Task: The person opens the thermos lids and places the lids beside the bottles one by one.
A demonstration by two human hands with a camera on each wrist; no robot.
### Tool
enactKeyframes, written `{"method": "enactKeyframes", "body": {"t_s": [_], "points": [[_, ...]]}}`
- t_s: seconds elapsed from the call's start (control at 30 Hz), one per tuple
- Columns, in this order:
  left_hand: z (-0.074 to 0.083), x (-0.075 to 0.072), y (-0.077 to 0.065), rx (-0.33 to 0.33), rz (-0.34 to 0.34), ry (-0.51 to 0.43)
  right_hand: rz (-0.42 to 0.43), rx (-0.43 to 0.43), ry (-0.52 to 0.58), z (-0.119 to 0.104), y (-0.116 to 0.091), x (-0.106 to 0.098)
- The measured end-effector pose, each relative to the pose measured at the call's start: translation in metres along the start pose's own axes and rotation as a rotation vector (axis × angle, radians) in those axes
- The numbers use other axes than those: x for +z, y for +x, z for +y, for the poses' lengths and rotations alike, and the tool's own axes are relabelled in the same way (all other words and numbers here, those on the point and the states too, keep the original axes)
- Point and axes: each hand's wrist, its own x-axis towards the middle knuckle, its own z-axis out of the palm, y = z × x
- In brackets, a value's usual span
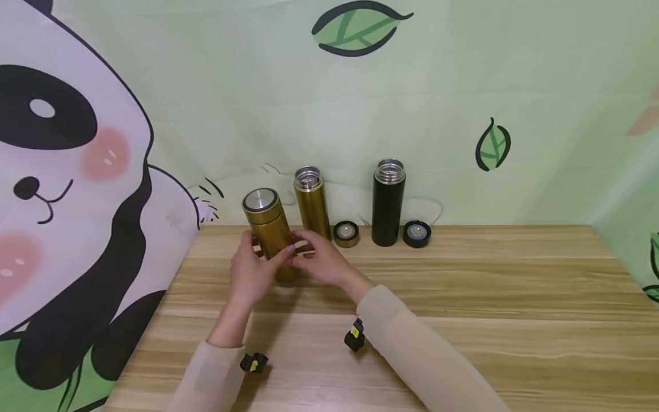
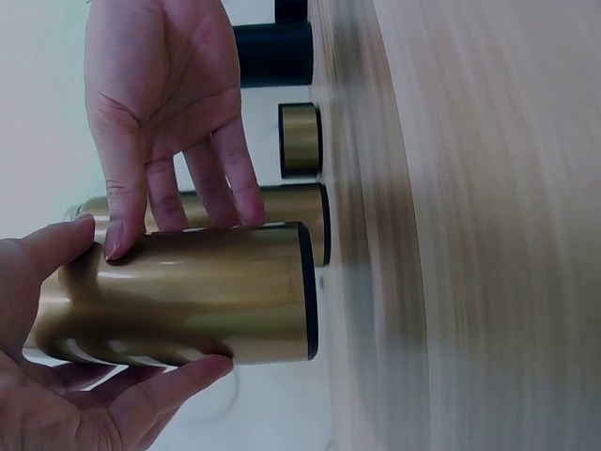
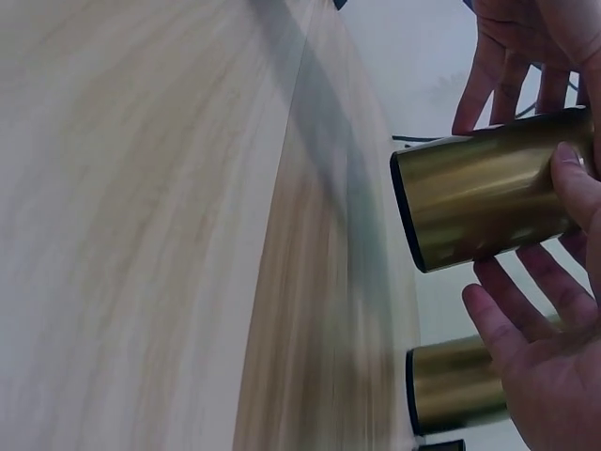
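Observation:
A gold thermos bottle [image 1: 273,234] with its silver-topped lid on stands tilted in front of me. My left hand [image 1: 252,272] grips it, thumb on the near side and fingers round the left. On its right side, my right hand [image 1: 321,257] touches it with fairly straight fingertips, as the left wrist view shows. Whether its base [image 2: 310,291] touches the tabletop I cannot tell. Just behind is a second gold thermos bottle [image 1: 312,206], upright and lidless, partly hidden by my right hand. Its gold-rimmed lid [image 1: 346,233] lies upside down to its right.
Further right stands a lidless black thermos bottle [image 1: 388,209], with a black lid [image 1: 417,233] lying inside-up next to it. All this is near the back edge of the wooden table [image 1: 489,286]. A printed cloth backdrop [image 1: 443,103] rises behind.

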Motion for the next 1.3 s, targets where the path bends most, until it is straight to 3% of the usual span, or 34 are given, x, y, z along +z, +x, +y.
{"method": "enactKeyframes", "body": {"t_s": [0.6, 0.87, 1.3], "points": [[0.028, 0.033, -0.013, 0.094, -0.122, -0.025, 0.048, 0.022, -0.058, 0.003, -0.045, -0.045], [0.038, 0.052, -0.017, 0.140, -0.137, -0.051, 0.084, -0.003, -0.097, 0.002, -0.064, -0.064], [0.057, 0.075, -0.031, 0.179, -0.207, -0.097, 0.108, 0.026, -0.124, 0.005, -0.098, -0.089]]}}
